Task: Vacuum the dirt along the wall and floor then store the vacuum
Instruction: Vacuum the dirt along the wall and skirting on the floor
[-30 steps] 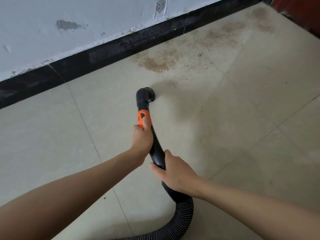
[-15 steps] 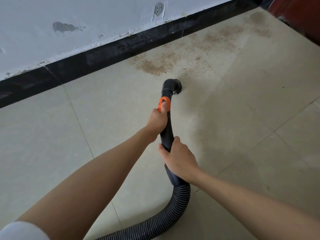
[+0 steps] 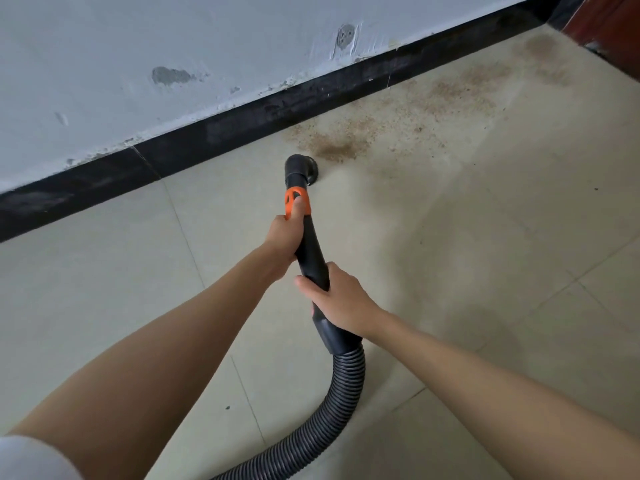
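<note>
A black vacuum wand [image 3: 310,251] with an orange collar [image 3: 296,199] points at the floor; its round nozzle [image 3: 300,169] sits at the near left edge of a brown dirt patch [image 3: 337,147]. My left hand [image 3: 282,237] grips the wand just below the orange collar. My right hand [image 3: 341,299] grips it lower, above the ribbed black hose [image 3: 343,403], which curls down to the bottom edge. More dirt [image 3: 460,95] is strewn along the black skirting [image 3: 242,126] towards the far right.
A white wall [image 3: 173,46] with chipped paint runs diagonally above the skirting. Beige floor tiles [image 3: 502,254] spread to the right and near side. A dark red surface [image 3: 609,26] stands in the top right corner.
The nozzle swept across the floor and now lies closer to the dark dirt patch by the skirting. Both hands kept their grip on the wand.
</note>
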### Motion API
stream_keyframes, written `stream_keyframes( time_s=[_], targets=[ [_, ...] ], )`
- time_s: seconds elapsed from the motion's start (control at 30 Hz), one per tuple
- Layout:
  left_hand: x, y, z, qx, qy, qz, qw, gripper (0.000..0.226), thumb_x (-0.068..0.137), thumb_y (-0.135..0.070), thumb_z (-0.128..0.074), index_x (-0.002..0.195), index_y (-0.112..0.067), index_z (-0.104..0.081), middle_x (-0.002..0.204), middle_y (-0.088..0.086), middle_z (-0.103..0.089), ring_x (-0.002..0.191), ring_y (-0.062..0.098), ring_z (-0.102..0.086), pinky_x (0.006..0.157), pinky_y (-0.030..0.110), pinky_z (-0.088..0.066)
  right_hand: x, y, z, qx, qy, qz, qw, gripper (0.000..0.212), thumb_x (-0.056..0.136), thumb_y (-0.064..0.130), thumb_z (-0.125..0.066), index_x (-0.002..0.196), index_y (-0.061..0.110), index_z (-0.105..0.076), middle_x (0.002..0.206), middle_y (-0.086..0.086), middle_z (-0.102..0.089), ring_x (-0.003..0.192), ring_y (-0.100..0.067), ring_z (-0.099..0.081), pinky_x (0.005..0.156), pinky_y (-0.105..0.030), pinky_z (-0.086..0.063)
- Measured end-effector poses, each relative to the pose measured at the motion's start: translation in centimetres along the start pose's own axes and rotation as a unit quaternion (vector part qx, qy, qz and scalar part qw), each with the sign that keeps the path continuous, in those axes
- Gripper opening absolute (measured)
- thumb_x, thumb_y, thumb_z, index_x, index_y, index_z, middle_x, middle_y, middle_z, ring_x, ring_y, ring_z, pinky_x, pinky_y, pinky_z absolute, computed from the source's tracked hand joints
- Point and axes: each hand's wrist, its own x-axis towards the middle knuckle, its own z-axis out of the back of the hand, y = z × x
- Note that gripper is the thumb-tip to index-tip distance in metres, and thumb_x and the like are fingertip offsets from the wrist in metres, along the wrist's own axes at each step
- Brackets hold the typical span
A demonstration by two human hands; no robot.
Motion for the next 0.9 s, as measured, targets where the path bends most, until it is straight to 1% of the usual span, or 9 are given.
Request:
stream_keyframes(
  time_s=[0.07,0.17,0.27,0.33,0.43,0.53,0.7,0.8,0.9],
  targets=[
    [-1.7,-2.1,1.4,-0.019,0.035,-0.011,0.999,0.052,0.095,-0.053,-0.039,0.113,-0.005,-0.048,0.097,0.007,-0.057,0.089,0.02,-0.057,0.078,0.031,-0.048,-0.7,1.8,0.7,0.021,0.0,0.014,1.0,0.035,0.092,0.053,-0.052,0.093,0.018,-0.047,0.092,-0.009,-0.068,0.084,-0.021,-0.066,0.077,-0.033,-0.052],
    [-4.9,-6.9,4.3,-0.033,0.078,-0.068,0.994,0.048,0.096,-0.049,-0.041,0.105,-0.004,-0.056,0.094,0.007,-0.062,0.085,0.018,-0.061,0.074,0.027,-0.051,-1.9,6.2,2.2,0.071,-0.015,0.039,0.997,0.028,0.096,0.049,-0.048,0.093,0.021,-0.048,0.093,-0.012,-0.068,0.082,-0.022,-0.064,0.081,-0.038,-0.052],
    [-8.9,-11.1,8.0,0.007,0.066,-0.122,0.99,0.041,0.1,-0.04,-0.037,0.108,-0.006,-0.059,0.098,0.009,-0.065,0.083,0.017,-0.063,0.076,0.029,-0.054,-3.8,11.8,3.6,0.141,-0.023,0.055,0.988,0.021,0.099,0.041,-0.048,0.09,0.022,-0.049,0.094,-0.018,-0.066,0.082,-0.024,-0.062,0.086,-0.041,-0.052],
    [-11.7,-13.0,11.1,0.125,0.025,-0.173,0.977,0.037,0.1,-0.036,-0.037,0.119,-0.009,-0.053,0.111,0.01,-0.064,0.091,0.017,-0.061,0.081,0.03,-0.051,-5.4,15.6,4.2,0.182,-0.023,0.055,0.981,0.021,0.099,0.036,-0.049,0.091,0.017,-0.051,0.088,-0.015,-0.066,0.079,-0.022,-0.062,0.081,-0.033,-0.053],
    [-16.6,-15.2,16.8,0.299,-0.052,-0.234,0.924,0.044,0.098,-0.036,-0.041,0.135,-0.013,-0.043,0.123,0.003,-0.056,0.105,0.016,-0.055,0.086,0.026,-0.04,-8.3,21.9,4.9,0.242,-0.007,0.05,0.969,0.023,0.1,0.031,-0.05,0.093,0.01,-0.052,0.079,-0.01,-0.065,0.071,-0.017,-0.062,0.065,-0.02,-0.053],
    [-22.3,-17.6,23.1,0.409,-0.121,-0.263,0.865,0.051,0.097,-0.038,-0.042,0.143,-0.015,-0.034,0.138,0.006,-0.047,0.126,0.02,-0.045,0.102,0.029,-0.033,-11.8,28.7,5.0,0.277,0.02,0.03,0.96,0.022,0.099,0.031,-0.051,0.091,0.011,-0.053,0.078,-0.01,-0.065,0.072,-0.019,-0.061,0.068,-0.026,-0.052],
    [-33.3,-22.3,32.0,0.439,-0.226,-0.281,0.823,0.051,0.095,-0.031,-0.049,0.14,-0.009,-0.039,0.132,0.011,-0.051,0.121,0.031,-0.048,0.098,0.042,-0.04,-18.2,39.8,3.6,0.227,0.064,0.044,0.971,0.02,0.099,0.026,-0.053,0.084,0.012,-0.054,0.078,-0.007,-0.062,0.074,-0.021,-0.058,0.07,-0.027,-0.049],
    [-39.9,-23.6,37.1,0.419,-0.277,-0.251,0.828,0.048,0.096,-0.029,-0.05,0.137,-0.006,-0.043,0.13,0.014,-0.053,0.121,0.033,-0.048,0.098,0.044,-0.04,-21.9,46.7,2.0,0.236,0.116,0.029,0.965,0.021,0.099,0.028,-0.053,0.087,0.011,-0.054,0.08,-0.011,-0.063,0.072,-0.021,-0.06,0.064,-0.025,-0.05],
    [-46.4,-23.9,41.9,0.359,-0.339,-0.208,0.844,0.046,0.096,-0.026,-0.051,0.135,-0.003,-0.045,0.127,0.016,-0.054,0.121,0.036,-0.048,0.098,0.046,-0.041,-26.2,53.3,-0.1,0.241,0.17,0.023,0.955,0.022,0.098,0.03,-0.052,0.087,0.011,-0.053,0.078,-0.012,-0.064,0.069,-0.022,-0.06,0.066,-0.03,-0.051]
  ],
)
